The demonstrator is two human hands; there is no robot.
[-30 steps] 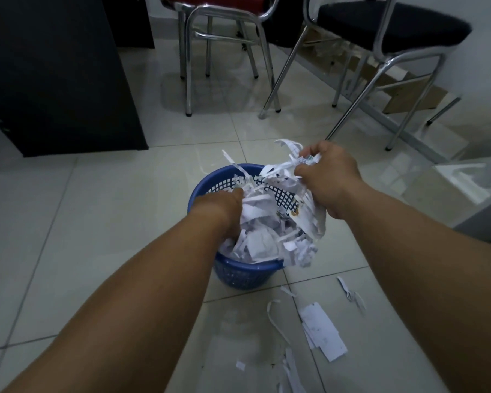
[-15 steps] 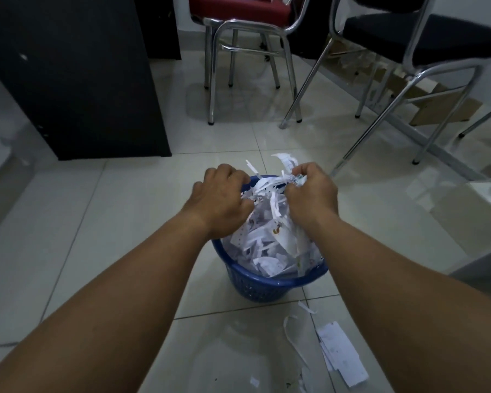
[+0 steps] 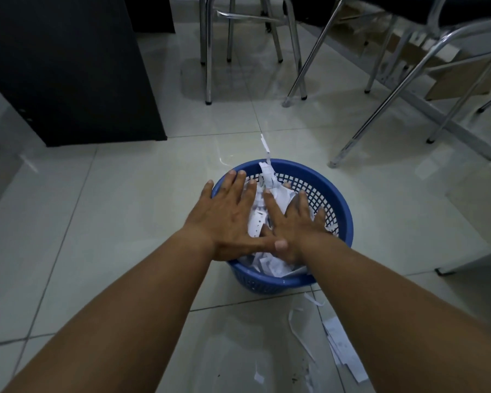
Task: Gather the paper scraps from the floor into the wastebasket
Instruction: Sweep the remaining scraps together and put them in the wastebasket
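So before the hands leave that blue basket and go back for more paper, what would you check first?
1. Both hands free to grab: ok. The left hand and right hand lie flat and open on the paper pile, holding nothing.
2. Paper pressed below the rim: not ok. One strip sticks up above the far edge.
3. Wastebasket upright and steady: ok.
4. Room left in the basket: cannot tell; the hands cover most of it.
5. Floor cleared: not ok. Scraps lie on the tiles beside the right forearm, nearer the person than the basket.
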